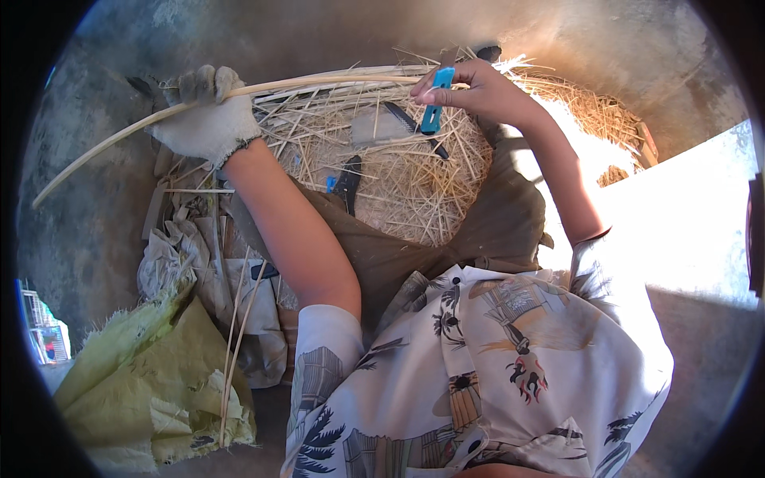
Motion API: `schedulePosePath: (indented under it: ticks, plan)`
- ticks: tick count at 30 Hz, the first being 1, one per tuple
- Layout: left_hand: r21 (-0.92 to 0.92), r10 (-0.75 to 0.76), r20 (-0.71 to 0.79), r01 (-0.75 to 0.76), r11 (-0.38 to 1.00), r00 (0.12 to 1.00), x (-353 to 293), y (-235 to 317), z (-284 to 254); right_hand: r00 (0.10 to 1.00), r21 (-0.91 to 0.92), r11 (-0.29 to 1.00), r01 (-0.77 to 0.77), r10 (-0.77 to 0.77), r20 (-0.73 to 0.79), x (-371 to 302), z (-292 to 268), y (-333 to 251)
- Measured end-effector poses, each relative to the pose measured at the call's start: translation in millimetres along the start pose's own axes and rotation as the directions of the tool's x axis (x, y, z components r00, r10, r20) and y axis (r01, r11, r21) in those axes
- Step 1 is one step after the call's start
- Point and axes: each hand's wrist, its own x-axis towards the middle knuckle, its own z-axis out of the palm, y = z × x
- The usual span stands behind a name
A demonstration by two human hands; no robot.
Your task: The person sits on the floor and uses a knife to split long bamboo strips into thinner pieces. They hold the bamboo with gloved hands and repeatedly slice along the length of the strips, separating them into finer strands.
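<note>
A long, thin, pale strip of wood or bamboo (319, 81) arches across the top of the view. My left hand (205, 119), in a whitish knitted glove, has its fingers wrapped round the strip, and the free end curves down to the far left. My bare right hand (482, 92) is closed on a blue utility knife (436, 99) at the strip's right end. The knife stands nearly upright against the strip; whether the blade touches it I cannot tell. Below, a flat grey block (381, 128) and a dark narrow tool (430, 142) lie on pale shavings (414, 199).
Shavings are heaped between my legs and towards bright sunlight at the right. A dark object (348, 183) with a blue piece beside it lies near my left leg. At lower left are a yellow-green woven sack (135, 374), crumpled cloth (171, 259) and two thin sticks (239, 342).
</note>
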Motion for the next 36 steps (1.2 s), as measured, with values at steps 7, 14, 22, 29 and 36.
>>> schedulePosePath:
  ticks: [7, 14, 22, 29, 36]
  plan:
    - [-0.002, 0.028, -0.001, -0.028, 1.0, 1.0, 0.6, -1.1, -8.2, 0.933, 0.429, 0.891, 0.148, 0.018, -0.359, 7.5, -11.8, -15.3]
    - [0.131, 0.23, -0.609, -0.19, 0.973, 0.759, -16.3, -38.7, 36.2, 0.951, 0.539, 0.806, -0.245, 0.308, -0.028, 3.1, 61.1, -15.6]
    - [-0.155, 0.1, -0.209, -0.134, 0.979, 0.973, -66.1, -63.1, -27.6, 0.878, 0.905, 0.335, 0.263, 0.305, -0.368, 37.6, 69.1, -28.0]
    - [0.43, -0.349, -0.478, 0.561, 0.707, 0.806, -178.0, -39.4, -19.0, 0.781, 0.806, 0.392, 0.443, 0.273, -0.562, 31.7, 25.5, -12.3]
    - [0.995, -0.101, -0.036, 0.026, -0.092, 0.994, -247.9, 5.2, 79.3, 0.785, 0.765, 0.486, 0.422, 0.226, -0.577, 8.4, -4.7, -2.6]
